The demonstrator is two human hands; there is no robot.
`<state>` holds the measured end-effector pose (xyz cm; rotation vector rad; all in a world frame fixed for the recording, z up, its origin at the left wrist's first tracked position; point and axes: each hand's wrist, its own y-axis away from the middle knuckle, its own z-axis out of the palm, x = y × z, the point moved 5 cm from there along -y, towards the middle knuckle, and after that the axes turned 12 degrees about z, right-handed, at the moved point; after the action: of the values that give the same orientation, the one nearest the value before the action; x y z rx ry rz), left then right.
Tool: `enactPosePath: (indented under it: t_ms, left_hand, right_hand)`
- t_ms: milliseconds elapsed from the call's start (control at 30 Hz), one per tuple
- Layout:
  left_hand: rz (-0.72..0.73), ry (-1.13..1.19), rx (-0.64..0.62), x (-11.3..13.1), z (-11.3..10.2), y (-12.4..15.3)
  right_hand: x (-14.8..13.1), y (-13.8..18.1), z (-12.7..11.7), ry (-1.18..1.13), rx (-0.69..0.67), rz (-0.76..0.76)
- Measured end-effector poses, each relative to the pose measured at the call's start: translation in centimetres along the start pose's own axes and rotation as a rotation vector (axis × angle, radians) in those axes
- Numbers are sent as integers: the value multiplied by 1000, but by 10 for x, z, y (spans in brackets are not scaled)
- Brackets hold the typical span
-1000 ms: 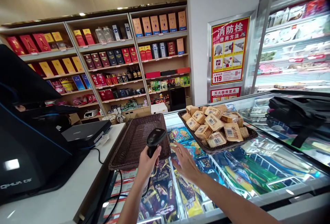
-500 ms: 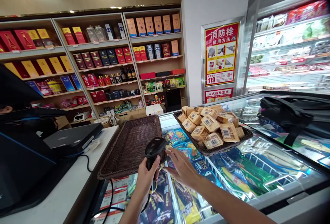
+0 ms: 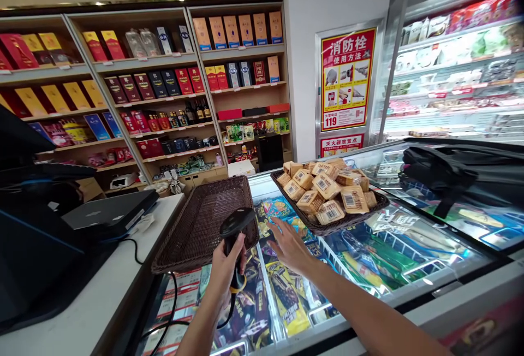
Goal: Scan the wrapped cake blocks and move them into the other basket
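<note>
My left hand [image 3: 224, 268] grips the handle of a black barcode scanner [image 3: 234, 224], its head tilted toward an empty brown wicker basket [image 3: 200, 225]. My right hand [image 3: 289, 245] hovers open, fingers spread, above the glass freezer lid [image 3: 413, 257], between the two baskets. A second wicker basket [image 3: 331, 197] just right of it holds several wrapped pastries with barcode labels.
A black register terminal [image 3: 36, 236] and a flat device [image 3: 108, 211] stand on the white counter [image 3: 82, 307] at left. A black bag [image 3: 462, 176] lies on the freezer at right. Shelves of boxed goods [image 3: 164, 83] line the back wall; a chilled display [image 3: 454, 66] stands at right.
The view has drifted right and down a little. Both hands have shifted slightly left in the picture; the scanner stays gripped and the right hand stays open over the glass.
</note>
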<state>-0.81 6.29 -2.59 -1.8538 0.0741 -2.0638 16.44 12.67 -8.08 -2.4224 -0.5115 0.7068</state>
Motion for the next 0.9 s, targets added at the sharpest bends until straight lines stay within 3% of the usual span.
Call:
enactPosePath:
  t_ms: [233,500,733,900]
  left_hand:
    - [9,207,108,19,-12,-5]
    - [4,89,-71,-1,9,9]
    - [8,58,-176,-13,20,15]
    - [19,78,-117,-17,20,14]
  right_hand:
    - [-7,3,1,-109,-34,-36]
    - [-33,11,-13,-252,9,-220]
    - [-34,16,-6,-244,-28,-222]
    - [-35,7,-3,-187,-21,-210]
